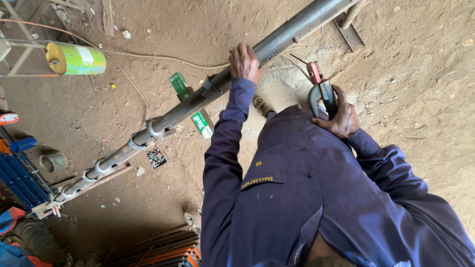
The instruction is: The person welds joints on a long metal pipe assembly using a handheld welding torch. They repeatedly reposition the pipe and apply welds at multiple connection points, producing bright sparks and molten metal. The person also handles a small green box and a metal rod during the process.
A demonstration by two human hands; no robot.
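Looking straight down over a dark blue work shirt (307, 198), both sleeves reaching forward over a dirt floor (425, 99). Right hand (341, 118) sitting closest in, clenched around the black grip of a welding electrode holder (321, 94), red-tipped jaw pointing up and away toward the pipe, a thin rod seeming to stick out of it at a slant. Left hand (245, 62) reaching farther out, fingers curling over the top of a long steel pipe (208, 91), gripping or pressing down on it — hard to tell which. Pipe running diagonally, lower left to upper right, long axis crossing in front of the body; left hand already touching it, holder tip lying near but apart, just to the right of that hand and short of the pipe. Several ring collars (153, 129) spaced along the lower-left stretch of pipe, a flat bar (99, 180) lying alongside below. Green and white box (190, 104) resting on the ground under the pipe. Farther left: a small tin can (53, 160), blue-handled tools (20, 178), a yellow-green roll (75, 59) on a frame, a thin cable (163, 58) trailing across the dirt.
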